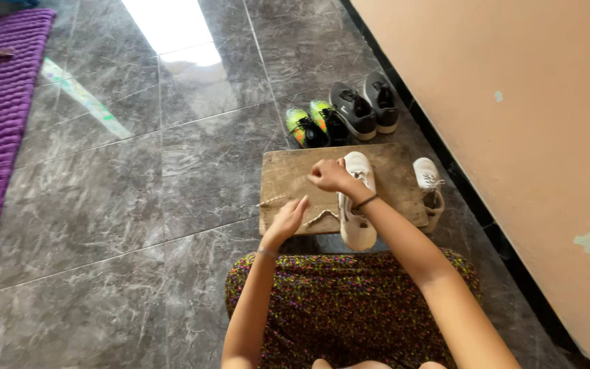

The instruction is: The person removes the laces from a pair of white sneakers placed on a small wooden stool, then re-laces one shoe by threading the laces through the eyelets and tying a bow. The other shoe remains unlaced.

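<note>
Person is sitting on the grey tiled floor (104, 205), working over a low wooden board (288, 178). A white shoe (358, 205) is lying lengthwise on the board, toe toward the person. Right hand (329, 176) is closing its grip over the shoe's upper end; what it is pinching, cannot tell. Left hand (287, 220) is resting loosely open on the board beside a white lace (319, 219). Second white shoe (430, 184) is sitting at the board's right edge. Green shoes (315, 124) and dark shoes (364, 106) are lining up behind.
</note>
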